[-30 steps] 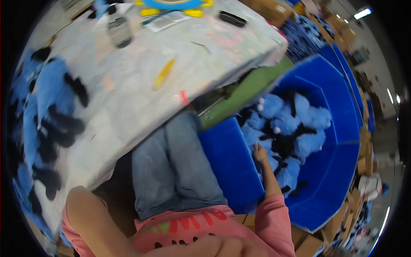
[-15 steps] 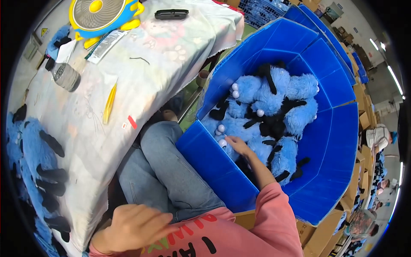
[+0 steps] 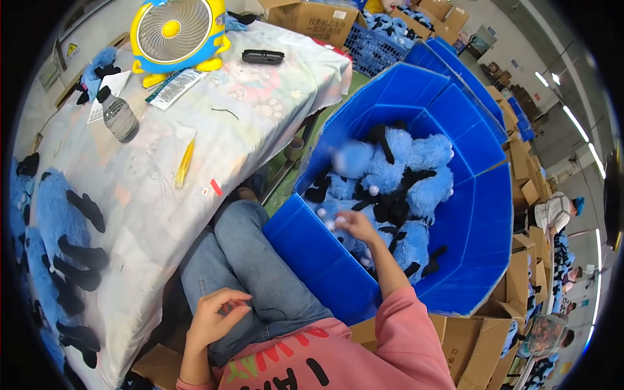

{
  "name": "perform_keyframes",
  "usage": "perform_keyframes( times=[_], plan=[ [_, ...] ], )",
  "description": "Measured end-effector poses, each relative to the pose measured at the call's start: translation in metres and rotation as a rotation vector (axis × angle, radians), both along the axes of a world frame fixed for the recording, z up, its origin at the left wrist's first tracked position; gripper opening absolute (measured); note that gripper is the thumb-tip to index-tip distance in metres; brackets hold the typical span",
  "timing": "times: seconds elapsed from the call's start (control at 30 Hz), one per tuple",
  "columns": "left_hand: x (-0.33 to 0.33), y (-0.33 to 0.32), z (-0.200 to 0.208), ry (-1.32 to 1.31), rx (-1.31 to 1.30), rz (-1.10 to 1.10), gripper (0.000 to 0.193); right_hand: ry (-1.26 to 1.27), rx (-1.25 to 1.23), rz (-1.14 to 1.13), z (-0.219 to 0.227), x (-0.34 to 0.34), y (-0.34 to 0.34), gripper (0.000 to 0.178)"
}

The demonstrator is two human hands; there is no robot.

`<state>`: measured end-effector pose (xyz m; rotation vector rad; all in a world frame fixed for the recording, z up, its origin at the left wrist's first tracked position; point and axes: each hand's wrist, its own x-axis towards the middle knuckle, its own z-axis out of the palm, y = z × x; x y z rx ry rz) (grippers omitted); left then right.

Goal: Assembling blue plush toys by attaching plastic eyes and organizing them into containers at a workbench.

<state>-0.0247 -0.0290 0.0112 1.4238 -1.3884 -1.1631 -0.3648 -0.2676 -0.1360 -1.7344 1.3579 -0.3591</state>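
My right hand (image 3: 359, 226) reaches into a blue bin (image 3: 325, 260) of corrugated panels on my right. Its fingers are curled in at the white ball eyes of a shaggy blue plush toy (image 3: 349, 209) near the bin's near-left wall. Several more blue plush toys (image 3: 426, 195) with black limbs lie piled around it. One patch of the pile looks smeared. My left hand (image 3: 218, 316) hovers over my lap, fingers bent and apart, holding nothing.
On the cloth-covered table (image 3: 149, 221) at left are a fan (image 3: 170, 32), a clear bottle (image 3: 119, 117), a yellow-handled tool (image 3: 185, 162), a black case (image 3: 262, 56) and more blue plush toys (image 3: 65, 208). Cardboard boxes (image 3: 474, 344) stand beyond the bin.
My left hand has moved from in front of my shirt out over my lap, fingers parting. My right hand has curled its fingers at the toy's eyes. The whole view has shifted.
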Motion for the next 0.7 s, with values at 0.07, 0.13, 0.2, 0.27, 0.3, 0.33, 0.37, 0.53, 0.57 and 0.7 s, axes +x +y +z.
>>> perform_keyframes(
  times=[0.07,0.13,0.2,0.27,0.3,0.33,0.37,0.53,0.57,0.7],
  plan=[
    [0.009,0.005,-0.002,0.041,-0.020,0.051,0.021,-0.183,-0.135,-0.163,0.053,0.004,0.008,0.034],
    [0.010,0.008,0.002,0.070,-0.083,0.071,0.026,-0.494,-0.320,-0.337,0.129,0.026,0.029,0.034],
    [0.010,-0.004,0.015,0.079,-0.156,0.060,0.031,-0.613,-0.403,-0.354,0.200,0.049,0.058,0.034],
    [-0.001,-0.020,0.035,0.053,-0.428,0.014,0.046,-0.625,-0.650,-0.185,0.253,0.062,0.082,0.038],
    [-0.009,-0.027,0.048,0.079,-0.507,0.029,0.054,-0.632,-0.666,-0.172,0.273,0.071,0.091,0.038],
    [-0.017,-0.031,0.062,0.104,-0.585,0.050,0.063,-0.699,-0.685,-0.098,0.290,0.082,0.100,0.039],
    [-0.023,-0.037,0.077,0.097,-0.605,0.061,0.063,-0.766,-0.702,-0.025,0.306,0.092,0.109,0.040],
    [-0.029,-0.033,0.124,0.135,-0.913,0.170,0.071,-0.908,-0.517,0.271,0.334,0.145,0.139,0.043],
    [-0.026,-0.029,0.127,0.144,-0.918,0.151,0.072,-0.923,-0.358,0.348,0.329,0.157,0.143,0.037],
    [0.003,-0.002,0.093,0.270,-0.672,0.159,0.070,-1.034,-0.029,0.340,0.268,0.198,0.160,0.032]
  ],
)
